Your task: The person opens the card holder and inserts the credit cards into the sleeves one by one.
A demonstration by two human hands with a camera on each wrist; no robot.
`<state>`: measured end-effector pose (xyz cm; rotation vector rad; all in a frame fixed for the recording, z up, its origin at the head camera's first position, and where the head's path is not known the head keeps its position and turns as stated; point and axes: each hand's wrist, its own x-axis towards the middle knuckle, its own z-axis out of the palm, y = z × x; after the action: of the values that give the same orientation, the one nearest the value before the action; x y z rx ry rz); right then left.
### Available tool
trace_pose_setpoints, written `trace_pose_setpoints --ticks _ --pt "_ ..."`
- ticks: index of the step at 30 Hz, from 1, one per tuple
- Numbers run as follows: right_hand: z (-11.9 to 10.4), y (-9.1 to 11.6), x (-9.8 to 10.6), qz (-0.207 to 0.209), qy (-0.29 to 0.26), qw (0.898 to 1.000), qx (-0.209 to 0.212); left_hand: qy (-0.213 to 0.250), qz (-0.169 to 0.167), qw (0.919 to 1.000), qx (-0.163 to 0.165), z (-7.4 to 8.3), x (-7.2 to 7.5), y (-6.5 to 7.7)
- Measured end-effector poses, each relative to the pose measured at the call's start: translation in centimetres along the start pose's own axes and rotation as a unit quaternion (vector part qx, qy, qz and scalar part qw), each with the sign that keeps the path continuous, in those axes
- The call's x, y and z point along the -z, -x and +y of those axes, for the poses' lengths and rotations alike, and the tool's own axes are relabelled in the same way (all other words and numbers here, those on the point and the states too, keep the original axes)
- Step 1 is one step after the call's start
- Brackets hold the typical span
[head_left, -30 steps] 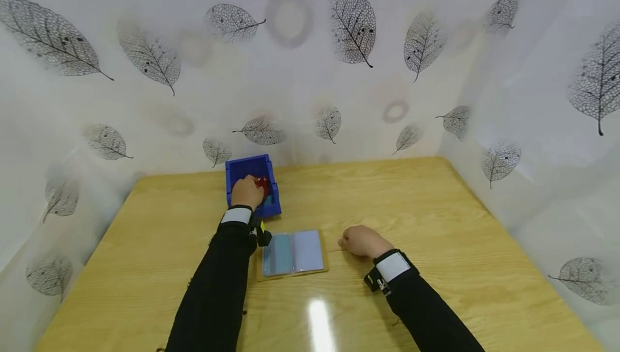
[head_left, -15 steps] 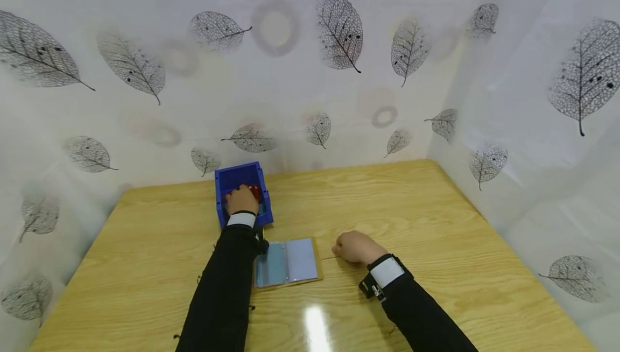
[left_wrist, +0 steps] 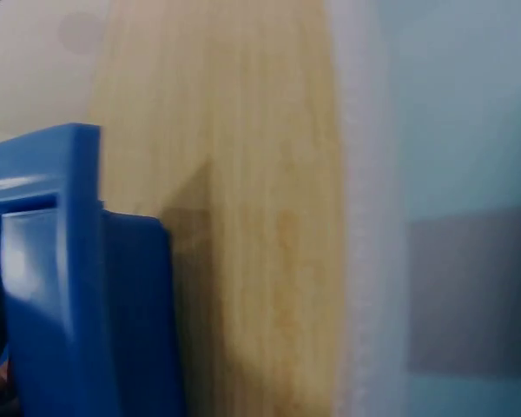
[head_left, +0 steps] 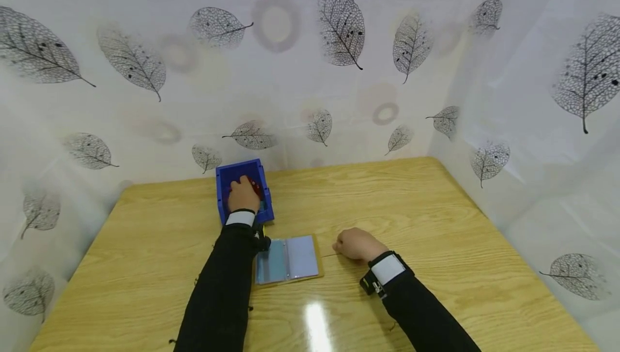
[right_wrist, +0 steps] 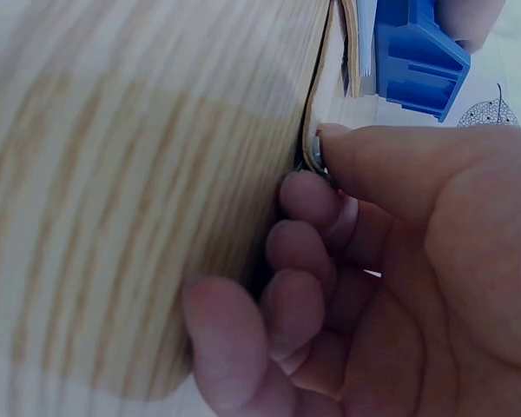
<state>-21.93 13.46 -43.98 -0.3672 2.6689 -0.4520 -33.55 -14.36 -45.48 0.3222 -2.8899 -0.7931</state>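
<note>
The left hand (head_left: 244, 197) is seen inside the blue box (head_left: 266, 216), by a red thing (head_left: 255, 186); its grip is partly hidden, and whether it is closed cannot be told. A thin tan strip (right_wrist: 329, 95) is pinched in the grip of the right hand (head_left: 359, 244). The small book (head_left: 302, 257) is spread open on the bench (head_left: 411, 206).

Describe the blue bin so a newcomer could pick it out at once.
On the wooden table, look toward the far edge, left of the middle. There the person's left hand reaches into an open-topped box, just beyond the open notebook: that is the blue bin. Its deep blue colour and raised walls set it apart from the flat, pale-paged notebook.
</note>
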Motion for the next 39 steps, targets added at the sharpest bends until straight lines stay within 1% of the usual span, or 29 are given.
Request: trace_pose_setpoints --ticks 3,5,9,11,14,16,18,20,22,24,27,28,30,32,33,34,35,39 --pt "0.0 -0.1 -0.1 -0.004 0.002 1.0 0.006 0.018 -0.014 0.9997 -0.001 -0.2 0.5 0.1" --pt "0.0 -0.2 -0.1 -0.008 -0.002 1.0 0.005 0.038 -0.011 0.9992 0.002 -0.2 1.2 0.3" --pt "0.1 -0.1 0.2 -0.015 -0.007 1.0 0.005 0.087 0.019 0.996 0.006 0.1 2.7 1.1" --pt "0.1 -0.3 0.2 -0.019 -0.003 1.0 0.007 0.115 0.036 0.9926 0.01 0.2 3.4 1.6" --pt "0.4 -0.5 0.2 -0.026 -0.008 1.0 0.006 0.15 0.06 0.9869 0.007 0.2 4.4 2.4" --pt "0.5 -0.7 0.3 -0.03 -0.023 0.999 -0.003 0.168 0.068 0.9834 0.005 0.3 5.1 3.0" --pt "0.6 -0.8 0.6 -0.033 -0.038 0.999 -0.013 0.185 0.065 0.9805 0.001 0.3 5.9 3.7" --pt "0.4 -1.0 0.9 -0.033 -0.045 0.998 -0.021 0.204 0.05 0.9778 -0.005 0.3 6.7 4.5" --pt "0.1 -1.2 1.1 -0.017 -0.031 0.999 -0.016 0.223 0.023 0.9744 -0.012 0.3 7.4 5.6" --pt "-0.5 -1.2 1.3 0.008 -0.005 1.0 0.003 0.243 -0.009 0.9699 -0.02 0.2 7.9 6.8" --pt "-1.5 -1.2 1.5 0.05 0.017 0.998 0.046 0.278 -0.063 0.9581 -0.024 0.2 7.9 8.5" --pt "-1.9 -1.2 1.4 0.058 0.02 0.996 0.065 0.291 -0.08 0.953 -0.022 0.1 7.7 9.1" --pt "-2.7 -1.2 1.3 0.059 0.013 0.993 0.099 0.306 -0.11 0.9456 -0.011 -0.1 7.2 10.2" --pt "-3.3 -1.3 0.9 0.049 0.018 0.99 0.13 0.309 -0.135 0.9413 -0.004 -0.4 6.5 11.2" --pt "-3.6 -1.2 0.7 0.043 0.023 0.989 0.139 0.306 -0.145 0.9408 -0.003 -0.5 6.1 11.6" --pt "-3.8 -1.2 0.4 0.036 0.026 0.989 0.144 0.298 -0.154 0.942 -0.002 -0.7 5.6 11.9" --pt "-4.0 -1.2 0.2 0.029 0.031 0.988 0.146 0.287 -0.162 0.9443 -0.004 -0.9 5.2 12.3" --pt "-4.2 -1.1 -0.6 0.008 0.061 0.988 0.144 0.262 -0.2 0.9443 0.004 -1.6 3.6 13.2"
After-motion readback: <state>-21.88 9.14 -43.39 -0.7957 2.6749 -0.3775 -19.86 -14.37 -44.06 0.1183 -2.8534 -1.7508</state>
